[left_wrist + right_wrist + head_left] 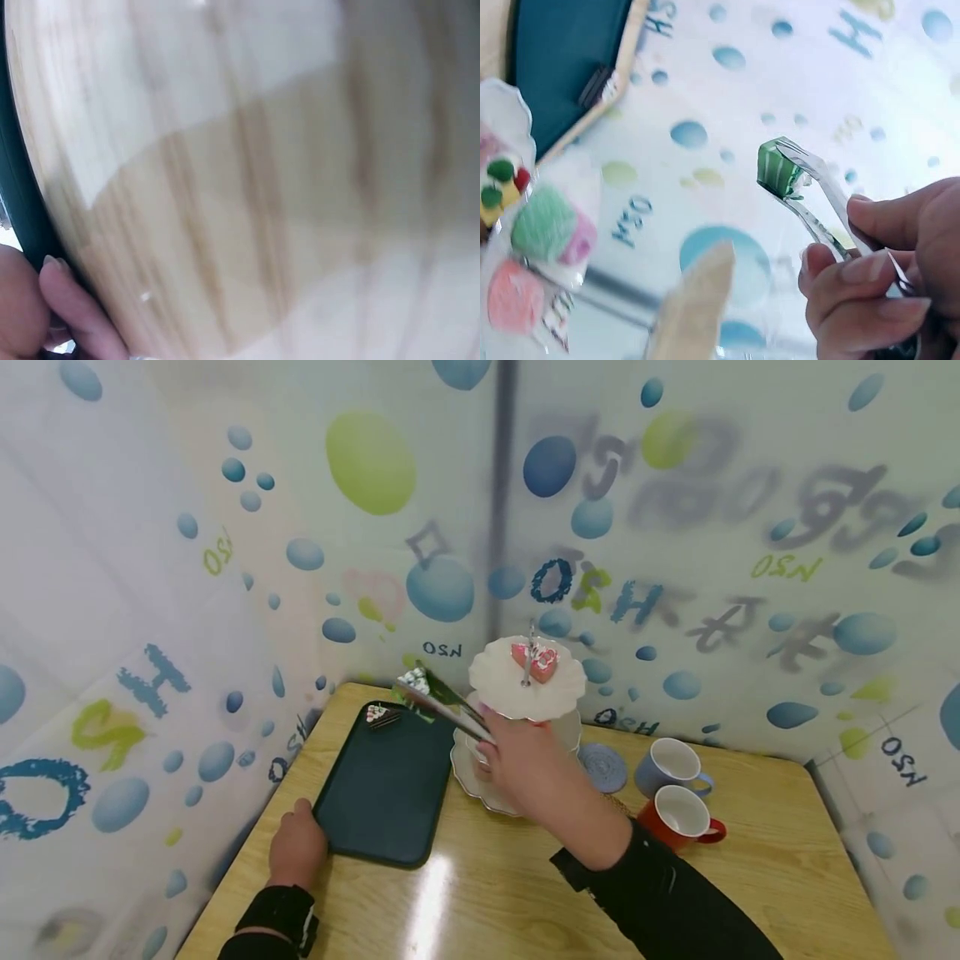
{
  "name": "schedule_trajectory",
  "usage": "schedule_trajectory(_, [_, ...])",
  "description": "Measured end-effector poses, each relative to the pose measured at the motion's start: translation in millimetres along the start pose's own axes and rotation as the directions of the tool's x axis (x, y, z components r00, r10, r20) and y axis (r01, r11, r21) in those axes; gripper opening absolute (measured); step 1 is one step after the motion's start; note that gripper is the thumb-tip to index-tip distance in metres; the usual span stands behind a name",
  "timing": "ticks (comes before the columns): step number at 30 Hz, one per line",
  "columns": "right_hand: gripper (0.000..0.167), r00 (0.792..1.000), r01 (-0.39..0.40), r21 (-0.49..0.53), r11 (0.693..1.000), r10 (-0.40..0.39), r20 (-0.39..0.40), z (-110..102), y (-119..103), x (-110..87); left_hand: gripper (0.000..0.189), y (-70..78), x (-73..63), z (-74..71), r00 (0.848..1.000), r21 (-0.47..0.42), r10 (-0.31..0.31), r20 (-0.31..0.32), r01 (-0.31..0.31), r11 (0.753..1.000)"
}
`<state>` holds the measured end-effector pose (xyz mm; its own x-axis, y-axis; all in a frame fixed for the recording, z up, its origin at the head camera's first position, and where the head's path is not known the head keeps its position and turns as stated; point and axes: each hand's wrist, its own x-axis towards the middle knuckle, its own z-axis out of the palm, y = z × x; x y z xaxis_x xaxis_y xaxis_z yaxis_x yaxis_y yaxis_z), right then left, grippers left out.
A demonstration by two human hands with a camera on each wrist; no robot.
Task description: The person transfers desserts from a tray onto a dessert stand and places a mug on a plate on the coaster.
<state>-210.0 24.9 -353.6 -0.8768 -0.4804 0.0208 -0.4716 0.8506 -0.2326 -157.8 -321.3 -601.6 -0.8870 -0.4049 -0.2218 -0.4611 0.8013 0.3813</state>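
My right hand (pixel 521 760) grips metal tongs (pixel 461 718), raised in front of the tiered stand. Their tips pinch a small green-and-white striped cake (pixel 776 169), held in the air over the far right corner of the dark tray (pixel 382 793). At the near left corner of that tray, my left hand (pixel 298 846) holds the rim, its thumb (pixel 79 307) against the edge. A dark-sided cake slice (pixel 381 717) lies at the tray's far end. The stand's white upper plate (pixel 495 693) bears a pink heart-shaped cake (pixel 536 662). My right hand partly hides the lower plate (pixel 468 777).
To the right of the stand are a round blue-grey coaster (pixel 602 767), a blue mug (pixel 672 764) and a red mug (pixel 678 818). Patterned curtain walls (pixel 420 460) close off the back and sides of the wooden table (pixel 510 893).
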Motion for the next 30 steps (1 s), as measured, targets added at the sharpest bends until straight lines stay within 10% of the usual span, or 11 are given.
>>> schedule_trajectory(12, [0.037,0.988,-0.152,0.032,0.988,0.152,-0.004,-35.5,49.3,-5.9,0.03,-0.9,1.9,-2.7,1.0,0.002,0.014,-0.012,-0.014,1.0])
schedule_trajectory(30, [0.052,0.971,-0.24,-0.047,0.97,0.238,-0.037,-22.9,45.8,-4.8,0.031,1.4,-0.7,-0.9,1.0,-0.001,0.003,-0.02,-0.003,1.0])
